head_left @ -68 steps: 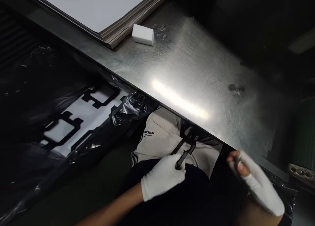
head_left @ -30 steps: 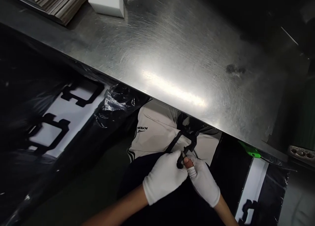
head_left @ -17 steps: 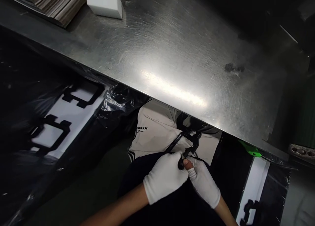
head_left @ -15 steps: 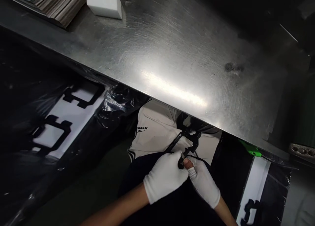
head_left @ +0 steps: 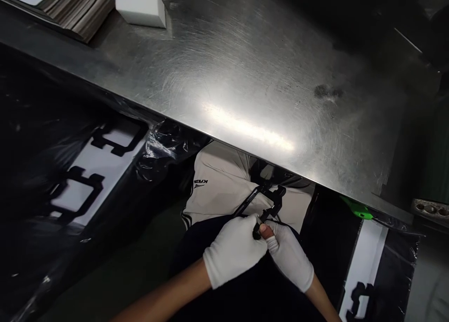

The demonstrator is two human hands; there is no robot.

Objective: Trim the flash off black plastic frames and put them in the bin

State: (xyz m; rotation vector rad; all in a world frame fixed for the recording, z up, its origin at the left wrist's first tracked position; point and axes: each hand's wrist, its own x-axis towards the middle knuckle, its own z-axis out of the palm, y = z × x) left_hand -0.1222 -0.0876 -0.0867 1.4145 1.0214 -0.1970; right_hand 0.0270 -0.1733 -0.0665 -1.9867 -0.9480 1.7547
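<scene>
Over my lap, a black plastic frame (head_left: pixel 278 202) with open cut-outs is held between both hands. My left hand (head_left: pixel 236 247), in a white glove, is closed around its lower end. My right hand (head_left: pixel 291 256), gloved in white with the thumb bare, is closed against the same end. The thumb tip presses there, right beside my left fingers. A small greyish sliver shows by that thumb tip, too small to name. My other right fingers are hidden behind the frame and the glove.
The scratched metal table (head_left: pixel 228 78) ends just beyond my lap. On it are a white block (head_left: pixel 140 6) and a stack of sheets (head_left: pixel 77 8). Similar black frames (head_left: pixel 82 191) lie at left on a white strip. A green-handled tool (head_left: pixel 361 209) is at right.
The view has shifted slightly. Both hands keep their grip on the frame, and the right thumb has moved a little left along its end.
</scene>
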